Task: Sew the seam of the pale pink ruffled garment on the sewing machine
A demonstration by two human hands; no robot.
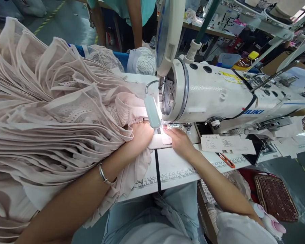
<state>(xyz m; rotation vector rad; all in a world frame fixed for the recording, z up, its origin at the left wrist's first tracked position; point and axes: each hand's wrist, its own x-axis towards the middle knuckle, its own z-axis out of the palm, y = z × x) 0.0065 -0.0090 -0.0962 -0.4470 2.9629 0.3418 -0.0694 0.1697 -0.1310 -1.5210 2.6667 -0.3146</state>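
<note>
My left hand is closed on pale pink lace fabric just left of the needle area of a white sewing machine. Its fingertips are partly hidden behind a pale green paddle-shaped lamp. On the other side of the presser foot, my right hand has thumb and fingers together at the edge of a small pale pink fabric piece, which lies flat on the machine bed. The needle itself is lost in the bright light.
A big stack of pale pink lace pieces fills the left side. Paper tickets, orange thread snips and a dark phone-like slab lie at right. Across the table stands a person in a teal top.
</note>
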